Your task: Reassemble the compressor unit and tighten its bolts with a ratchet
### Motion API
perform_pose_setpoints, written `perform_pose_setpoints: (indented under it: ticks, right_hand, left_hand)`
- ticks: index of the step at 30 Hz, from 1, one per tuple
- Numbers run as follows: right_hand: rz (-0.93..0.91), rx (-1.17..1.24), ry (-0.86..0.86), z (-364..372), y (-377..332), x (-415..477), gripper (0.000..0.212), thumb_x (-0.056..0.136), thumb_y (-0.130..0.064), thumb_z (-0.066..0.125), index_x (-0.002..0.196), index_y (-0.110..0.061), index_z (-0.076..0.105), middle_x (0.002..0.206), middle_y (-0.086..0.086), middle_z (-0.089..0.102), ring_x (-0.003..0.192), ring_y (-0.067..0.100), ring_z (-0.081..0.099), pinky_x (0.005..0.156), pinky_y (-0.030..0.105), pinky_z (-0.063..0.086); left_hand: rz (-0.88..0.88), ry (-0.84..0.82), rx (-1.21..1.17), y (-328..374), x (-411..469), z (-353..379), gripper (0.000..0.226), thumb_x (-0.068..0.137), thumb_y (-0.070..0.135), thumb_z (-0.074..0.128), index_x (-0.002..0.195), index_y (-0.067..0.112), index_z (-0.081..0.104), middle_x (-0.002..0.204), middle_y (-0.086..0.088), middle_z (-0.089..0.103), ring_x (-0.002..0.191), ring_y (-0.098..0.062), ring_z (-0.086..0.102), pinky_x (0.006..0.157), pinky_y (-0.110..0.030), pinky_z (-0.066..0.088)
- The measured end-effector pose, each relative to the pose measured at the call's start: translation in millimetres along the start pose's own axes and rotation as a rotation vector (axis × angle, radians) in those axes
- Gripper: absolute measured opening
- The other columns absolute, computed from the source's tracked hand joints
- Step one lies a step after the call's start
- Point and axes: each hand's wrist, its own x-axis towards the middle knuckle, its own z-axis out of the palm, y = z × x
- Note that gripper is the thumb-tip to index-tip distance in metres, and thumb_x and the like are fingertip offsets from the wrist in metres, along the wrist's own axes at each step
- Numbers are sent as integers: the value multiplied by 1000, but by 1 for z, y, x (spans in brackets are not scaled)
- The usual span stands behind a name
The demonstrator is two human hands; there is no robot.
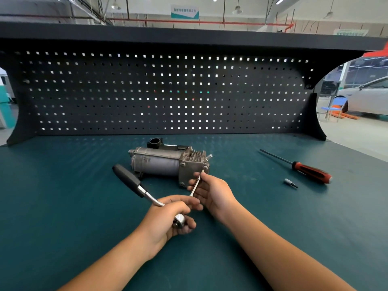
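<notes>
Here we are at the green-topped bench (63, 196), and the compressor unit (159, 162) lies on its side in the middle of it. Its grey motor barrel points to 9 o'clock and its finned head and square end plate sit at the 3 o'clock end.

The left hand (168, 219) sits at 6 o'clock from the unit, fingers curled round the shiny head end of the ratchet (128, 178), thumb underneath. The black handle sticks out past the knuckles toward 10 o'clock, lifted off the mat, with its tip just in front of the barrel.

From that fist a thin extension bar (197, 183) runs up toward 1 o'clock. The right hand (214, 193) has it pinched between thumb and fingertips about halfway along, other fingers loosely folded behind. The bar's tip meets the bolt (205, 168) at the upper right corner of the end plate. Whether it is fully seated on the bolt, I cannot tell from here.

Out at 3 o'clock from the compressor, well apart, a screwdriver (308, 171) with a red and black handle lies flat, shaft pointing to 10 o'clock. Near its handle, on the 7 o'clock side, lies a small bit socket (288, 182).

Behind it all, at 12 o'clock, stands the dark pegboard (168, 91). Past its right edge are a pale car (369, 97) and a blue chair (336, 106).
</notes>
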Motion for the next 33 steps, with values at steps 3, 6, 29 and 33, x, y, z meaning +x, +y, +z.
perform_pose_setpoints:
  ticks: [3, 6, 29, 33]
  right_hand:
    - [-7, 1, -3, -1, 0, 0, 20, 99, -17, 43, 93, -9, 61, 61, 2, 68, 56, 14, 67, 60, 26, 52]
    - [-16, 4, -6, -2, -2, -1, 20, 98, -17, 43, 93, -10, 61, 62, 2, 69, 57, 14, 67, 58, 25, 52]
    - [-76, -142, 108, -2, -5, -3, 32, 95, -32, 53, 82, -4, 60, 59, 3, 61, 55, 16, 56, 57, 27, 47]
    - [-106, -229, 136, 1, -8, -4, 34, 90, -33, 61, 69, -7, 54, 47, -2, 57, 37, 7, 54, 44, 20, 45]
  left_hand:
    - [2, -2, 13, 0, -1, 0, 30, 84, -12, 41, 77, 1, 68, 76, -11, 72, 41, -15, 54, 38, -20, 42]
    - [4, -9, 22, 0, -1, 0, 31, 84, -12, 41, 77, 1, 68, 77, -11, 72, 41, -15, 54, 39, -19, 42]
    - [-55, 80, -253, 21, -1, 34, 29, 84, -9, 38, 86, 5, 63, 65, -10, 68, 34, -7, 48, 35, -13, 39]
    - [326, 108, 907, 26, 0, 28, 26, 87, 6, 41, 93, 24, 59, 75, -1, 64, 54, -14, 56, 48, -21, 40]
